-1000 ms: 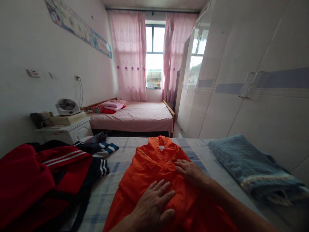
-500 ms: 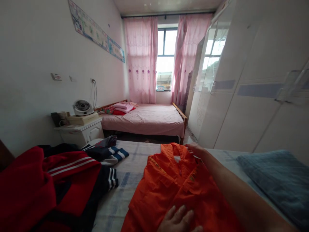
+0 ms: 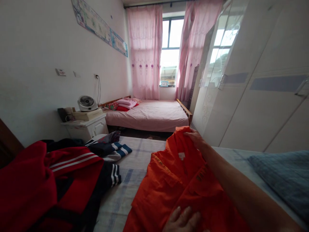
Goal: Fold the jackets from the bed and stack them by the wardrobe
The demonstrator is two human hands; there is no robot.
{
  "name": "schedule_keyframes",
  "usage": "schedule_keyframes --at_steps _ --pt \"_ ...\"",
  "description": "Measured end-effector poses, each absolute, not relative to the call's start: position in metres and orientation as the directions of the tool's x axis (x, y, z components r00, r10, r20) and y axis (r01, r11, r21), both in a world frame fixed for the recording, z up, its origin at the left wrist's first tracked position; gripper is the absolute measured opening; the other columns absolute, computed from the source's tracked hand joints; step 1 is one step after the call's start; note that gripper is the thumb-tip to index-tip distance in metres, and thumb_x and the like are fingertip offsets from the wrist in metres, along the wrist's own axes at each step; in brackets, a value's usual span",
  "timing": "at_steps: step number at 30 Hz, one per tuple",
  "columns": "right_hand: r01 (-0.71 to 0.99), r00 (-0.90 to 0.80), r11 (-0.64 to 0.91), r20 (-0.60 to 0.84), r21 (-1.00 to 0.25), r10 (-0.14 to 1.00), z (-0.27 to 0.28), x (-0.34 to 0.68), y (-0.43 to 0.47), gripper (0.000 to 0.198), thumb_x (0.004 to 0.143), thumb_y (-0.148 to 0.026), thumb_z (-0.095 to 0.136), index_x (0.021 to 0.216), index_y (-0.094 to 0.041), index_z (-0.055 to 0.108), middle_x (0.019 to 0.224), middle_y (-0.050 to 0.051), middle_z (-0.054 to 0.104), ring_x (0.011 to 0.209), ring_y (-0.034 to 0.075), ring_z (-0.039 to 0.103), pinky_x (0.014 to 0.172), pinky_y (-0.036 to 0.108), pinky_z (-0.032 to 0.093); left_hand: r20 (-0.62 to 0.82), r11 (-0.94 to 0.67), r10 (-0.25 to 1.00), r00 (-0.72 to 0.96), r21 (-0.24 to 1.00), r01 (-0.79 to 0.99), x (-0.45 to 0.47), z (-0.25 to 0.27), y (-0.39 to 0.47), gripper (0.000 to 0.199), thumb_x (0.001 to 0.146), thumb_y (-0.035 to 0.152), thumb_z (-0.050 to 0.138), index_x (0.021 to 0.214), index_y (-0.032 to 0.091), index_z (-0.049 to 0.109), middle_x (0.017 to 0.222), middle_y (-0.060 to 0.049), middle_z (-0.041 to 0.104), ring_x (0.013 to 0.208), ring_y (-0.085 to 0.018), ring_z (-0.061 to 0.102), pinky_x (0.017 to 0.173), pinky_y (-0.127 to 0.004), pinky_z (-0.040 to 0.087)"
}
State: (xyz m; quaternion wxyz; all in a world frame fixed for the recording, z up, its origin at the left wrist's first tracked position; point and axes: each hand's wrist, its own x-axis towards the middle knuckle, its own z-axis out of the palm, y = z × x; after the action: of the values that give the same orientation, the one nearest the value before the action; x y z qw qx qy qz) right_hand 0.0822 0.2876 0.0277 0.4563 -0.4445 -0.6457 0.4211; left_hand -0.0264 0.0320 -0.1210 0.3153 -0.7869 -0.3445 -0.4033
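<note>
An orange jacket point(image 3: 159, 180) with a collar and a white neck label lies on the bed sheet point(image 3: 116, 199) right before me. My right hand point(image 3: 196, 138) pinches the far right part of its collar, which stands lifted off the bed. Flat on the jacket's lower front rests my left hand point(image 3: 182, 220), fingers spread and pressing on the cloth; the frame's bottom edge cuts off its wrist. The jacket's lower end is out of view.
Red and black clothes with white stripes point(image 3: 79, 164) lie heaped at left. A folded blue-grey cloth point(image 3: 282, 177) is at right. Beyond stand a pink-covered bed point(image 3: 154, 116), a white nightstand point(image 3: 96, 129) with a fan point(image 3: 87, 103), and white wardrobes point(image 3: 265, 112) along the right wall.
My right hand has raised the jacket's collar higher, opening the neck so more of the label shows. My left hand stays on the front. The view has tipped slightly down and left.
</note>
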Motion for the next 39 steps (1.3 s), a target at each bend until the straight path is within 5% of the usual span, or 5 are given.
schedule_keyframes --at_steps 9,20,28,33,39 --pt "0.553 -0.588 0.806 0.585 -0.212 0.558 0.016 0.166 0.139 0.020 0.082 -0.019 0.046 0.087 -0.025 0.065 0.131 0.005 0.052 0.121 0.024 0.046 0.098 0.042 0.038 0.685 -0.639 0.547 0.481 -0.029 0.768 -0.033 -0.088 0.012 0.030 0.090 0.042 0.045 0.117 0.035 0.055 0.112 0.003 0.066 0.095 -0.017 0.063 0.080 -0.026 0.051" --pt "0.462 -0.143 0.056 -0.011 -0.885 0.990 -0.006 0.190 0.093 0.033 0.079 -0.046 0.050 0.096 -0.020 0.061 0.086 0.006 0.068 0.069 0.018 0.062 0.060 0.027 0.049 0.601 -0.690 0.663 0.447 0.258 0.676 -0.043 -0.010 -0.026 0.025 0.089 0.021 0.040 0.072 0.019 0.059 0.067 -0.001 0.062 0.057 -0.011 0.059 0.056 -0.020 0.046" --pt "0.410 -0.283 -0.149 -0.281 -0.900 0.917 -0.006 0.180 0.116 0.046 0.076 -0.059 0.052 0.068 -0.015 0.061 0.050 0.004 0.061 0.039 0.011 0.051 0.038 0.021 0.036 0.424 -0.478 0.845 0.326 0.326 0.815 -0.094 0.057 0.045 0.043 0.082 0.019 0.049 0.124 0.019 0.051 0.131 -0.009 0.050 0.118 -0.023 0.047 0.100 -0.037 0.038" --pt "0.306 -0.378 -0.193 -0.305 -0.932 0.874 -0.005 0.169 0.112 0.031 0.073 -0.045 0.061 0.067 -0.015 0.060 0.046 0.000 0.060 0.037 0.008 0.049 0.036 0.017 0.031 0.235 -0.579 0.811 0.536 0.189 0.793 -0.088 0.050 0.073 0.031 0.065 0.007 0.056 0.089 0.023 0.065 0.093 -0.001 0.064 0.091 -0.018 0.058 0.081 -0.026 0.045" --pt "-0.071 -0.309 -0.180 -0.150 -0.981 0.939 0.024 0.159 0.115 0.019 0.074 -0.032 0.060 0.089 -0.019 0.059 0.081 0.000 0.068 0.066 0.009 0.062 0.064 0.021 0.049 0.659 -0.317 0.735 0.162 0.123 0.941 -0.087 0.037 0.066 0.024 0.080 0.004 0.036 0.068 0.019 0.050 0.072 -0.004 0.052 0.073 -0.019 0.048 0.069 -0.030 0.038"
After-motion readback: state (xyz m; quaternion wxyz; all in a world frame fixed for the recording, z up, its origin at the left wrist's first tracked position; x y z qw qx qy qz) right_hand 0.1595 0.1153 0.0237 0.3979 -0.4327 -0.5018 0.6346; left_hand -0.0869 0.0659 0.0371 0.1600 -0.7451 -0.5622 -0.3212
